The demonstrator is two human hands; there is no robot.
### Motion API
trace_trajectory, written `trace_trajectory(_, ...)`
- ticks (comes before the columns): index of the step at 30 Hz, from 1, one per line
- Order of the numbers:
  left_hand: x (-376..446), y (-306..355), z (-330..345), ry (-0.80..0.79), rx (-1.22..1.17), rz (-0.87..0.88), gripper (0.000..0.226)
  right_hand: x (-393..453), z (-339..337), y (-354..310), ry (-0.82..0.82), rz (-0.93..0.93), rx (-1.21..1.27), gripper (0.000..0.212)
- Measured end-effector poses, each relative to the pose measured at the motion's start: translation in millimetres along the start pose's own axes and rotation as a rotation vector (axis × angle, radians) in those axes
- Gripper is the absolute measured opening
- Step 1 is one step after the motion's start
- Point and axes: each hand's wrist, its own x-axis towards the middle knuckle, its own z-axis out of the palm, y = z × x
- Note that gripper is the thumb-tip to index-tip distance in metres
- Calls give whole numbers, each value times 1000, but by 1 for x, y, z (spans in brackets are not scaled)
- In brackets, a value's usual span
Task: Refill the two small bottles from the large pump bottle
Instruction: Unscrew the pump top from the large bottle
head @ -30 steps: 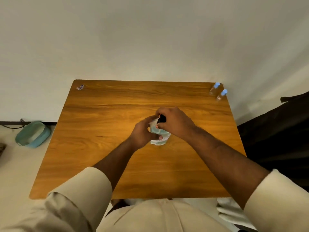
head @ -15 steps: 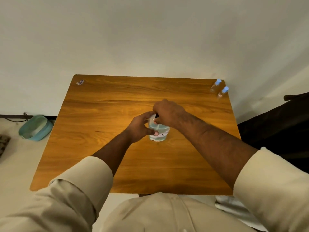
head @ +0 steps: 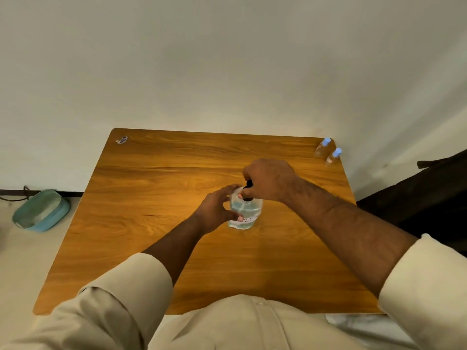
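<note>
The large pump bottle [head: 249,213], clear with bluish liquid and a white label, stands upright in the middle of the wooden table [head: 156,198]. My left hand [head: 217,210] wraps around its left side. My right hand [head: 270,179] is closed over the black pump top [head: 249,184], most of which is hidden under the fingers. Two small bottles with light blue caps stand side by side at the far right corner: one [head: 322,147] nearer the wall, the other [head: 333,157] just in front of it. Both hands are well away from them.
A small crumpled wrapper [head: 121,139] lies at the table's far left corner. On the floor to the left sits a teal basin [head: 40,210]. A dark piece of furniture [head: 434,193] stands to the right. A wall runs close behind the table.
My view has shifted a little. Both hands stay on the pump bottle; my right hand has shifted slightly on the pump top. The small bottles have not moved.
</note>
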Motion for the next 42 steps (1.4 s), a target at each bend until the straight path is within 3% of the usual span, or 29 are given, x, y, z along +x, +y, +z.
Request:
trace_trajectory(6, 2, -4, -1, -13, 14, 11, 93, 1, -8, -8, -131, -90, -52, 21)
trace_trajectory(12, 4, -8, -1, -23, 5, 22, 92, 8, -6, -16, -137, -90, -137, 29)
trace_trajectory(16, 4, -9, -3, -21, 5, 36, 81, 11, 3, -11, -143, -228, -106, 36)
trace_trajectory(20, 5, -12, -2, -17, -11, 19, 88, 3, 14, 1, -6, -92, 109, 73)
trace_trajectory(22, 5, -12, -1, -14, -4, 15, 91, -2, 20, 2, 85, -2, 158, 67)
trace_trajectory(25, 4, -14, -1, -13, 2, 15, 90, -7, 31, 3, 140, -50, 286, 45)
trace_trajectory(30, 4, -11, -1, -22, -4, 19, 90, -12, 42, 8, 78, -88, 615, 72)
trace_trajectory(36, 3, -10, -2, -31, 28, -1, 91, -15, 63, -5, 324, 92, 645, 60)
trace_trajectory(39, 3, -7, -2, -23, 48, -21, 92, -20, 67, -1, 314, 44, 856, 70)
trace_trajectory(42, 3, -8, -2, -29, 57, -9, 91, -23, 73, -5, 308, 114, 993, 77)
